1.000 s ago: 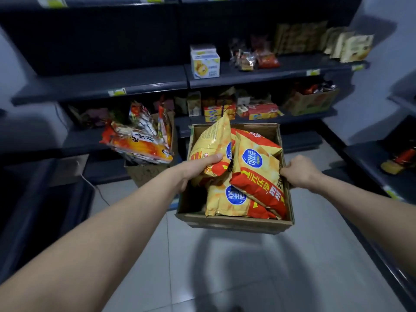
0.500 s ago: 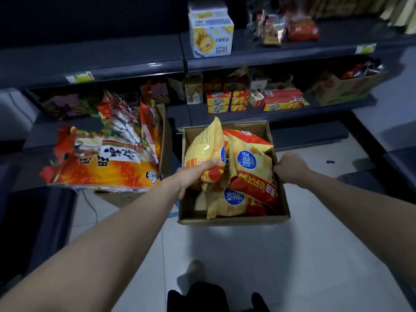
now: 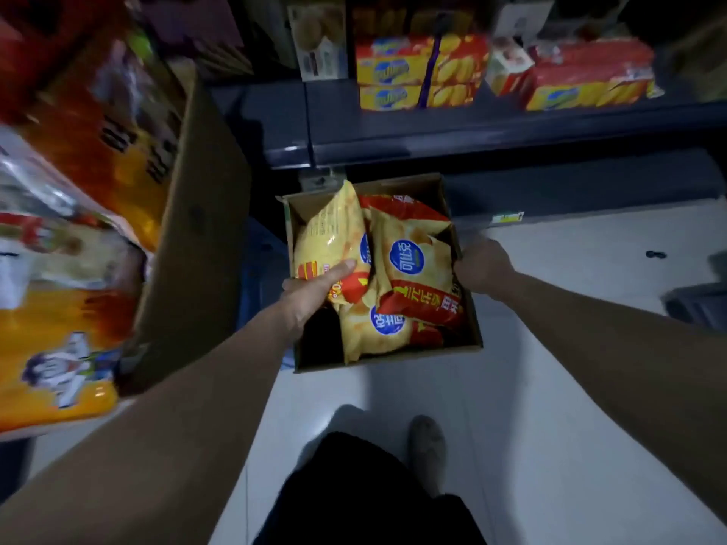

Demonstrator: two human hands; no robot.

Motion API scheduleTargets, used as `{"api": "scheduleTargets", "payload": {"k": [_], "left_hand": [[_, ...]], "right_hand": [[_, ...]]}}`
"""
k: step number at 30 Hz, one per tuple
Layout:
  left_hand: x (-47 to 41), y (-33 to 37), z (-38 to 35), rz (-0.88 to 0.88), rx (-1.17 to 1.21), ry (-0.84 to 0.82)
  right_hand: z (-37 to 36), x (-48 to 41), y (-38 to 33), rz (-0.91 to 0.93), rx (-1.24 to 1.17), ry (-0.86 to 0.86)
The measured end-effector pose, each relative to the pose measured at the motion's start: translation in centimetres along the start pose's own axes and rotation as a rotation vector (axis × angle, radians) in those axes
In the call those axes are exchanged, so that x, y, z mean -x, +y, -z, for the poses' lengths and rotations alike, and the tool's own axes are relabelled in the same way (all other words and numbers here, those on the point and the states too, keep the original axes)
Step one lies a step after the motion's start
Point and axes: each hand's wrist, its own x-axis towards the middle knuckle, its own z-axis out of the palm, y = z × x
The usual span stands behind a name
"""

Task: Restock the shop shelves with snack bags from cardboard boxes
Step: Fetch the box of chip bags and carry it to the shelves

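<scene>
A white tiled floor [image 3: 550, 387] fills the bottom and right of the view. A dark shelf [image 3: 511, 139] runs across the top.

On the left stands a big cardboard box [image 3: 196, 249]. It is close to the camera and blurry. Big orange bags [image 3: 59, 348] stick out of its top, toward the left.

At the bottom is the person's dark trouser leg [image 3: 354, 485].

In the middle, just in front of the shelf, is a small cardboard box [image 3: 385, 361] with its top open. It is not clear if it sits on the floor or is held up. Inside it are yellow and red snack bags. One bag with a blue circle [image 3: 413, 269] lies on the right side. Another bag [image 3: 373, 332] lies lower down, partly under it. A yellow snack bag [image 3: 330, 238] stands tall on the left side of the box and leans on the bag with the blue circle.

On the shelf sit yellow and red cracker boxes [image 3: 417, 72], two high. Red packs [image 3: 590, 76] lie to their right.

The left hand [image 3: 310, 293] holds the yellow snack bag at its low end. The thumb lies across the front of the bag, and the other fingers are hidden behind it. The right hand [image 3: 482, 265] is curled tight on the right wall of the small cardboard box.

One light shoe [image 3: 427, 446] shows on the floor beside the leg.
</scene>
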Motion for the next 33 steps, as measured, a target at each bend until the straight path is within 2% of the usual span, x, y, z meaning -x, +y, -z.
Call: {"api": "scheduleTargets", "payload": {"k": [11, 19, 27, 30, 33], "left_hand": [[-22.0, -8.4, -1.0, 0.151, 0.04, 0.022], [-29.5, -12.1, -0.9, 0.177, 0.026, 0.079], [-26.8, -9.3, -2.4, 0.187, -0.016, 0.255], [-23.9, -7.3, -3.8, 0.157, -0.133, 0.389], [-20.2, -4.0, -5.3, 0.159, -0.219, 0.491]], "right_hand": [[-14.2, -14.6, 3.0, -0.041, -0.123, -0.082], [-20.8, -20.6, 3.7, -0.04, -0.117, -0.116], [-21.9, -20.9, 3.1, -0.085, -0.154, -0.082], [-19.8, -18.7, 1.6, -0.034, -0.111, 0.0], [-16.0, -16.0, -0.1, 0.102, -0.097, -0.046]]}}
